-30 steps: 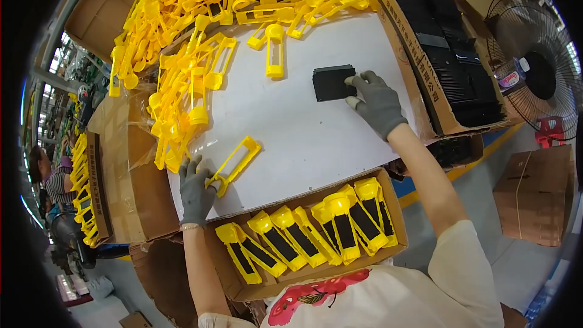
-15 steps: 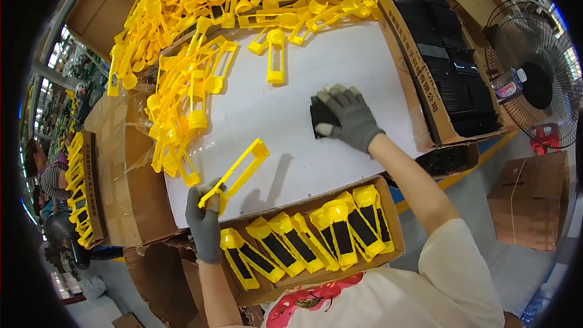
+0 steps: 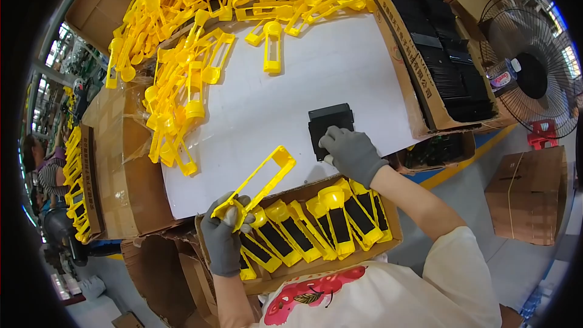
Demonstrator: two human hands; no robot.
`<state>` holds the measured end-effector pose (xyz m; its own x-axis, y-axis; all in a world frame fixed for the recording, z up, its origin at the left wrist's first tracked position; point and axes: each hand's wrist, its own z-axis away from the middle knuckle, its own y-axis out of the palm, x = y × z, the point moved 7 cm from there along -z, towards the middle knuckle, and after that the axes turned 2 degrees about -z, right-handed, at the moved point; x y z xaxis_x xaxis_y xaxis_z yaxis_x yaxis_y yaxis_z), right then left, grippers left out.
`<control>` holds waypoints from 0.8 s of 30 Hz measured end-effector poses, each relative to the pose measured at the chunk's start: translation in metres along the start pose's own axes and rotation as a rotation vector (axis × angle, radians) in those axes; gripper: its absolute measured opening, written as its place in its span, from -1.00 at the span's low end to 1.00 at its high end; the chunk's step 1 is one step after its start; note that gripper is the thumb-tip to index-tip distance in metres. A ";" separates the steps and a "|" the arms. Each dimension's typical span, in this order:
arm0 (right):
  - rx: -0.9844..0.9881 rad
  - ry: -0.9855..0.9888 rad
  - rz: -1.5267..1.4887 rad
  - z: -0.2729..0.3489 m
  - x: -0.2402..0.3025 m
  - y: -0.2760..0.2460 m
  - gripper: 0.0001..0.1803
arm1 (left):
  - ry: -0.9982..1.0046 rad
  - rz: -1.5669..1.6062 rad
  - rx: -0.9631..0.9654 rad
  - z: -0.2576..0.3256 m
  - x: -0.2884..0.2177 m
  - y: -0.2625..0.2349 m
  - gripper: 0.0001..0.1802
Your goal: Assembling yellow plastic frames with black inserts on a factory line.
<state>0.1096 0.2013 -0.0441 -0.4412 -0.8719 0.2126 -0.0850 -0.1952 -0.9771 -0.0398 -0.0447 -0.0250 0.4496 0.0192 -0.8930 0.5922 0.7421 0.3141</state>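
Note:
My left hand (image 3: 225,244), in a grey glove, is closed around the round end of a yellow plastic frame (image 3: 282,175). The frame's long open rectangle slants up over the near edge of the white tabletop (image 3: 267,106). My right hand (image 3: 354,157), gloved too, has its fingers curled and pressed together at the right side of a small stack of flat black panels (image 3: 331,118) on the tabletop. Its fingertips cover part of the top panel. Just in front of me, a cardboard box (image 3: 388,248) holds several yellow frames with black panels set in them (image 3: 340,231).
A heap of yellow frames (image 3: 182,12) covers the far and left sides. One loose frame (image 3: 272,48) lies on the tabletop. At right stand a carton of black panels (image 3: 446,79), a wire fan (image 3: 534,73) and a closed carton (image 3: 525,194). A person (image 3: 51,173) is at far left.
My left hand has moved right and nearer, bringing the yellow frame over the front box. My right hand has drawn back toward me and curled, uncovering more of the black panels.

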 end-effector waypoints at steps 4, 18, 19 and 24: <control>0.037 -0.019 -0.033 -0.005 0.004 -0.006 -0.71 | -0.026 -0.030 -0.014 0.005 0.001 0.010 -0.62; -0.102 0.186 -1.098 0.073 0.054 -0.078 -0.79 | -0.227 0.010 0.196 0.025 0.019 0.066 -0.64; -0.102 0.188 -1.100 0.074 0.056 -0.076 -0.79 | -0.230 0.008 0.196 0.026 0.019 0.066 -0.64; -0.097 0.240 -0.891 0.080 0.058 -0.072 -0.80 | -0.239 -0.037 0.184 0.030 0.020 0.067 -0.65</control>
<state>0.1615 0.1294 0.0395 -0.3498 -0.2994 0.8877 -0.5510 -0.7006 -0.4534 0.0288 -0.0149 -0.0126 0.5570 -0.1801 -0.8108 0.7126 0.6050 0.3551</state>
